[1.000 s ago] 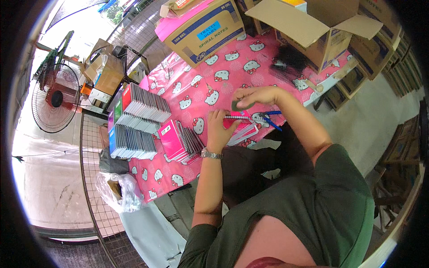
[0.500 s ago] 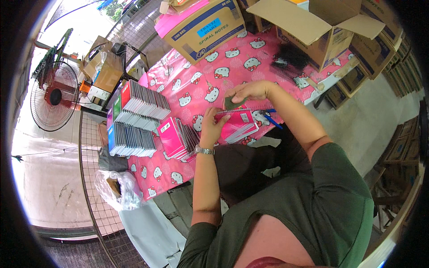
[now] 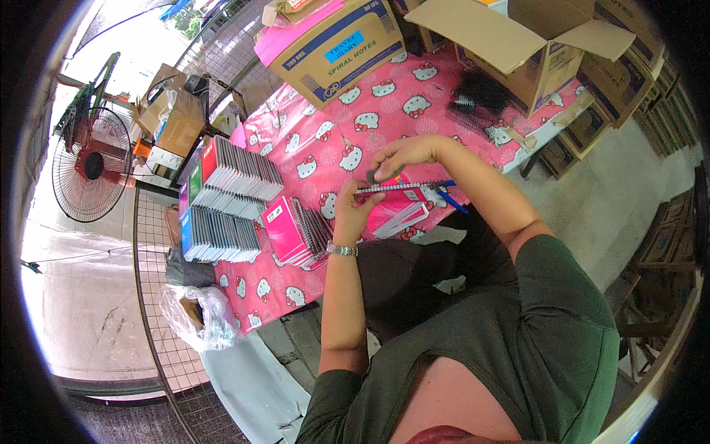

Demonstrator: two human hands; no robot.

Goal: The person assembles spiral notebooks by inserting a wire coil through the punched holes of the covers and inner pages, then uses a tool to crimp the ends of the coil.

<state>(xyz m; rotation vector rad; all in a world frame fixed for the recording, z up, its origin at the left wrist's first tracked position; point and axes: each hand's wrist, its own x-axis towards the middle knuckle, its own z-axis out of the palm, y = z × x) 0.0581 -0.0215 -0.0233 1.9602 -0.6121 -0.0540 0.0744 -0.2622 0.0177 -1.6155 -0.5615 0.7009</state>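
My left hand [image 3: 350,214] is closed on the left end of a pink notebook [image 3: 396,198], thumb along its near side. The notebook's bound edge, with a row of coil loops, faces up. My right hand [image 3: 405,157] pinches a small dark green, pad-like piece [image 3: 371,177] at the left end of that edge, close to my left fingertips. Loose pink-covered pages [image 3: 403,220] lie below the held notebook. Blue-handled pliers [image 3: 451,201] rest just right of it. A stack of pink spiral notebooks [image 3: 290,231] stands left of my left wrist.
Stacked notebooks in red [image 3: 237,166], green and blue covers fill the table's left side. Black coils [image 3: 477,100] lie at the back right, before an open carton [image 3: 518,63]. A closed carton [image 3: 340,52] stands at the back. A fan [image 3: 92,164] is far left.
The notebook has tipped so its bound edge shows more from above. My right hand has shifted slightly left, bringing the dark green piece down to the edge's left end.
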